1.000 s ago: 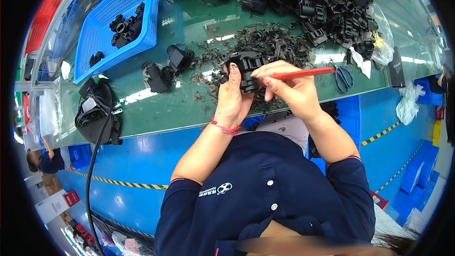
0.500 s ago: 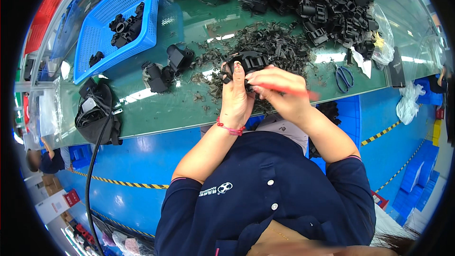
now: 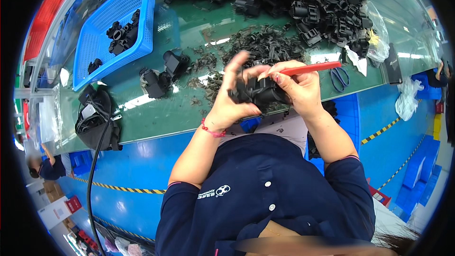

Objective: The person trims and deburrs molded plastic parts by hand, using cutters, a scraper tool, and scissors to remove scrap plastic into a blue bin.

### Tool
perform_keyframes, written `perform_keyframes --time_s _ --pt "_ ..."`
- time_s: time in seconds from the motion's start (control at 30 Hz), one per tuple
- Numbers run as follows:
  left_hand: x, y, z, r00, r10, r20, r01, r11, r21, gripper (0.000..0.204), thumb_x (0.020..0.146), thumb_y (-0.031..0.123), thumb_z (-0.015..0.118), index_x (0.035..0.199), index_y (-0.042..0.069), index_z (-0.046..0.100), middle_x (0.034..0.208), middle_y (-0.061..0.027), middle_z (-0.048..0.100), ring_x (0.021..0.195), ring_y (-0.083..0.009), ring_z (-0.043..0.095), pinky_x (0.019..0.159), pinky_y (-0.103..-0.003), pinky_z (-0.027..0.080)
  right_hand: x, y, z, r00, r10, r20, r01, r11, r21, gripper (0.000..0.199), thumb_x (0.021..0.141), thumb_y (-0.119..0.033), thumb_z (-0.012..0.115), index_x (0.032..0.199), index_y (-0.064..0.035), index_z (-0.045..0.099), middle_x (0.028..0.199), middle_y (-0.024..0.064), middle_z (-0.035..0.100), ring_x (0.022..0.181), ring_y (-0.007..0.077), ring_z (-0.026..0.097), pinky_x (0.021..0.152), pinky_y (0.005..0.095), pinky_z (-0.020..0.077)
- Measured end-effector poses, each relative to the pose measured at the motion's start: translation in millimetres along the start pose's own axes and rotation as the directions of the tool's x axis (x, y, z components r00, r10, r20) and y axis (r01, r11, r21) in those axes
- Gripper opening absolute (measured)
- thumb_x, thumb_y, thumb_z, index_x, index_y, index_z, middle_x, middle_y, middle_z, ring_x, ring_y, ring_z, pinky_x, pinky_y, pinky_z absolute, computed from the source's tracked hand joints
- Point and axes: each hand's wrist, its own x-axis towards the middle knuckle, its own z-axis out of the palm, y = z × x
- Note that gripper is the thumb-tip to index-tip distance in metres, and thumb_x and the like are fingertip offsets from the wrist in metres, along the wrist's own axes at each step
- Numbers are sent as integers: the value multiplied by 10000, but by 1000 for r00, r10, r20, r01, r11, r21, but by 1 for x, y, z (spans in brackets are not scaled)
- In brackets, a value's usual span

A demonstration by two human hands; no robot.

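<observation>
Partly hidden, blurred black part (image 3: 270, 96) and red tool (image 3: 316, 67) in 2 gripping hands (image 3: 227, 103) (image 3: 305, 91)

Looks like a factory workshop, with black parts (image 3: 308, 12) heaped on a green worktop (image 3: 159, 114) and striped floor tape (image 3: 137, 189).

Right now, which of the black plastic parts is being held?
The black part in the left hand, by the red tool in the right hand; others lie in the blue basket, loose on the green table or in the big pile.
</observation>
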Motion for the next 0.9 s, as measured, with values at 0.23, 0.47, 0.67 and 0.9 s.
perform_keyframes --time_s 0.23,0.47,0.67,0.9 --pt "-2 0 -7 940 296 169 -322 610 723 614 615 68 812 1127 55 472 1191 -155 521 1150 -281 483 967 -391 383 5 -11 -6 847 -416 330 530 621 -577 94 752 24 650 844 16 635 848 133 652 763 242 652 679 290 529" --pt "-6 2 -8 936 308 168 -326 586 742 639 660 54 779 1167 83 391 1207 -196 500 1080 -277 525 904 -376 431 12 -12 -22 962 -274 0 230 807 -545 111 826 -22 612 929 15 635 870 106 638 785 182 633 676 267 510" --pt "-17 0 -6 885 -370 -282 340 929 -149 500 821 339 655 1200 126 407 1148 -109 527 970 -219 577 699 -361 536 20 -9 -22 992 -1 -126 -37 954 -299 169 872 -73 580 1016 10 610 868 74 631 727 122 603 668 222 468" --pt "-18 1 0 885 -394 -249 352 915 -198 425 789 63 677 1138 102 437 1094 -59 522 973 -195 566 712 -363 543 12 -6 -11 988 74 135 -26 944 -328 106 803 -97 651 892 -45 676 933 56 567 917 156 541 825 312 428"
